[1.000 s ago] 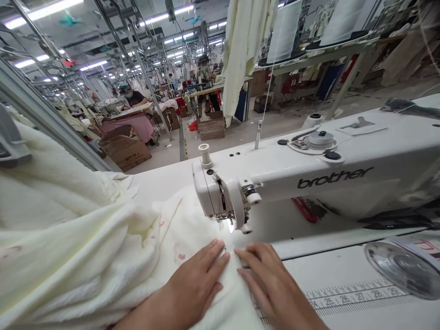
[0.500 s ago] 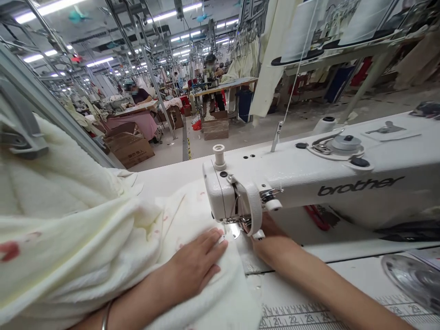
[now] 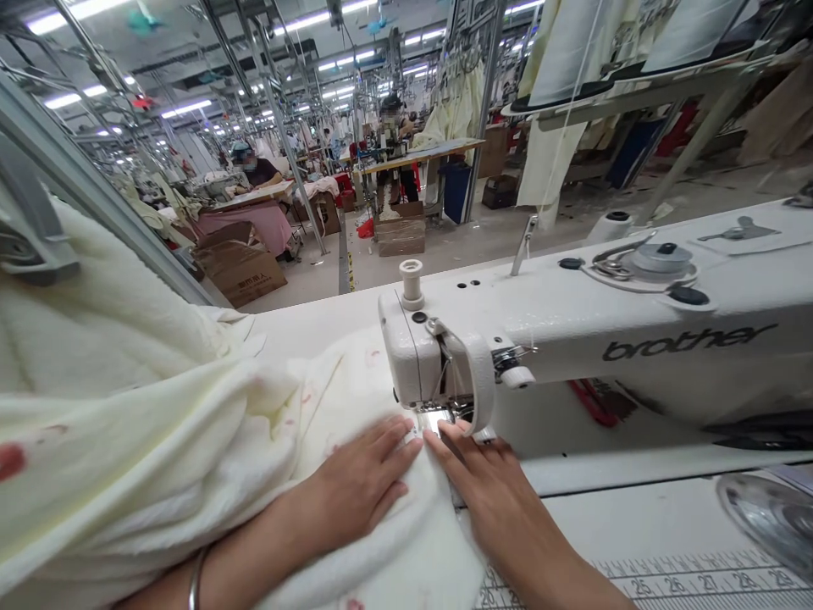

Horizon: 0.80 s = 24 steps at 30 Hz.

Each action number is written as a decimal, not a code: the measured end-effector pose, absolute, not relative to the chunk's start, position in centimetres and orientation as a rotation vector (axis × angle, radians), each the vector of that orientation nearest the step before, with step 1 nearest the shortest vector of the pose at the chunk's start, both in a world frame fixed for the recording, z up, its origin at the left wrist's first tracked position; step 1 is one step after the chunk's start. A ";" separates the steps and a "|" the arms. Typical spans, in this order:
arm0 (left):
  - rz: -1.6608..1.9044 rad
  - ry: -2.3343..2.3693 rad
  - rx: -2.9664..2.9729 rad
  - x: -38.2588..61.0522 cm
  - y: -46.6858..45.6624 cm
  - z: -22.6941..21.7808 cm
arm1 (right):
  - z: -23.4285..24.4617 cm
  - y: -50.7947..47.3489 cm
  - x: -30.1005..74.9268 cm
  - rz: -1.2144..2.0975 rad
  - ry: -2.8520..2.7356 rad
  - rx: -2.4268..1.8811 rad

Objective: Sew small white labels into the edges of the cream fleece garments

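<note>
Cream plush fabric [image 3: 209, 440] with small reddish prints spreads from the left across the bed of a white sewing machine [image 3: 445, 339]. My left hand [image 3: 359, 483] lies flat on this fabric, left of the needle area, its fingers stretched forward. Close to the presser foot, my right hand [image 3: 489, 483] rests with fingers extended at the fabric's right edge. Its fingertips are partly behind the machine's white guard. The needle itself is hard to make out under the lit machine head. Neither hand grips anything that shows.
A printed ruler scale [image 3: 686, 580] runs along the table's front edge. Red-handled snips [image 3: 594, 402] lie under the machine arm. At the right is a round metal dish [image 3: 768, 517]. Thread cones [image 3: 568, 59] stand above, and cardboard boxes [image 3: 238, 267] sit on the floor beyond.
My right hand has come from behind the machine head to the front of the presser foot, fingers now laid out. My left hand stays nearly in place. The view has shifted slightly.
</note>
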<state>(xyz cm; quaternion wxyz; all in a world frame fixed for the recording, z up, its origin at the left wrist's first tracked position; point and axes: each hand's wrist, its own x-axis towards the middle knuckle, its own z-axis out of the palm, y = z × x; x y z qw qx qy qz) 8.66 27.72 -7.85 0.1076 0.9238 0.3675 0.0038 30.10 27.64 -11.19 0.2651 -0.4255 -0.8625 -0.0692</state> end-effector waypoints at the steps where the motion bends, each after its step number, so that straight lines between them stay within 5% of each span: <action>1: 0.021 1.081 2.718 8.6 27.8 -7.9 | -11.1 27.7 30.1 -0.184 -2.335 -1.148; 24: 0.102 1.112 2.707 8.2 30.3 -8.5 | -12.4 27.3 30.1 -0.196 -2.362 -1.216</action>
